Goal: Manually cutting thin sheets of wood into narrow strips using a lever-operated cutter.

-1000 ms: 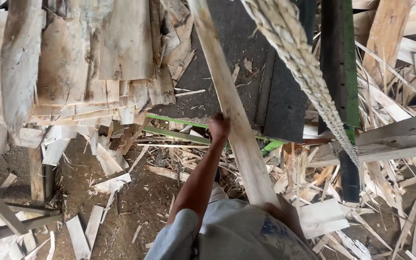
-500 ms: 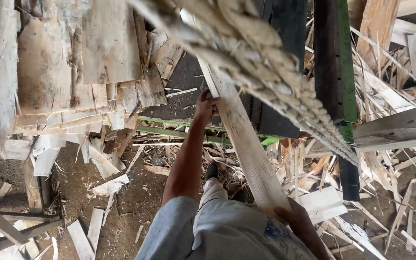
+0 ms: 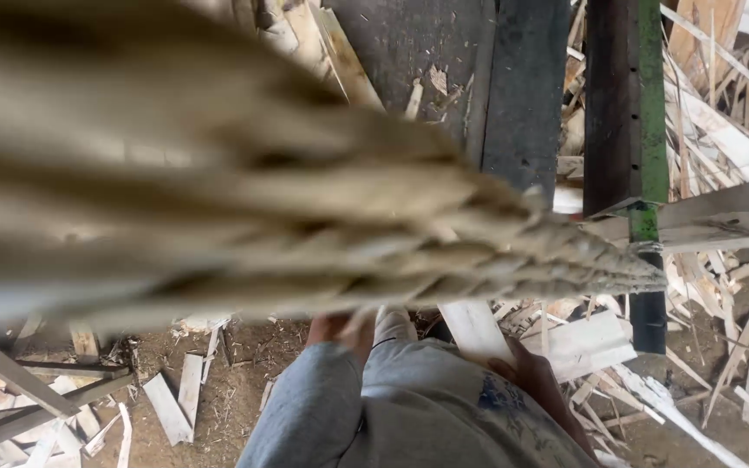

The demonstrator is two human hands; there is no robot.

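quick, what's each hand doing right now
left hand: hidden behind the blurred rope, cannot tell
right hand: low on the wooden plank, grip cannot be told

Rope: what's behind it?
The blurred rope covers most of the view. Below it show a plank, grey sleeve and scrap wood. Both hands are hidden.

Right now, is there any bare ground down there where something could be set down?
One patch of bare dirt lies between the loose wood strips at lower left and the person's grey sleeve. Right of the green post, offcuts cover the ground thickly. A blurred rope hides the rest.
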